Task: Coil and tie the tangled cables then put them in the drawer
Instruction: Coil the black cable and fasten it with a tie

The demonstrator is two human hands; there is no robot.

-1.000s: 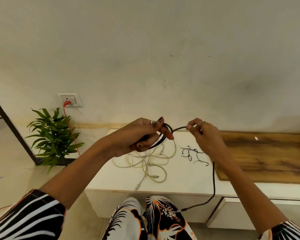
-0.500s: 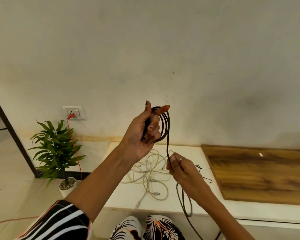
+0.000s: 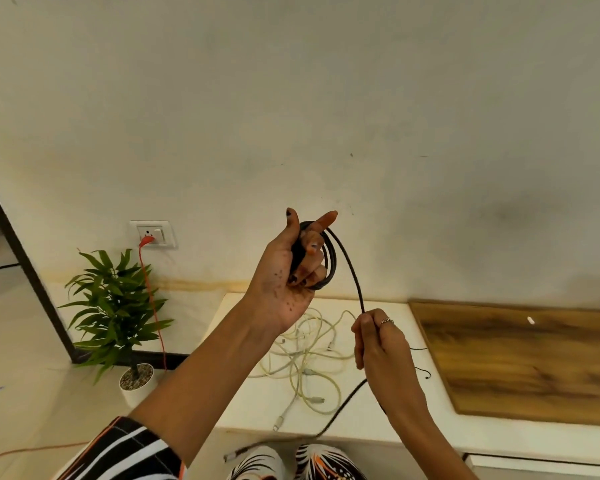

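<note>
My left hand (image 3: 288,275) is raised in front of the wall and holds several loops of a black cable (image 3: 330,261) around its fingers. From the coil the cable curves down into my right hand (image 3: 383,344), which pinches it above the white cabinet top (image 3: 378,410). Its loose end trails down over the cabinet's front edge toward my lap. A tangle of cream-white cables (image 3: 305,362) lies on the cabinet under my hands. Thin black ties (image 3: 423,368) show just right of my right hand. The drawer front (image 3: 534,467) is partly visible at the bottom right.
A wooden board (image 3: 527,362) covers the right part of the cabinet. A potted green plant (image 3: 118,313) stands on the floor at left, beside a wall socket (image 3: 152,233) with an orange cord plugged in.
My left hand rose with the black coil from cabinet height to in front of the wall. My right hand dropped down along the cable and now moves outward to the right.
</note>
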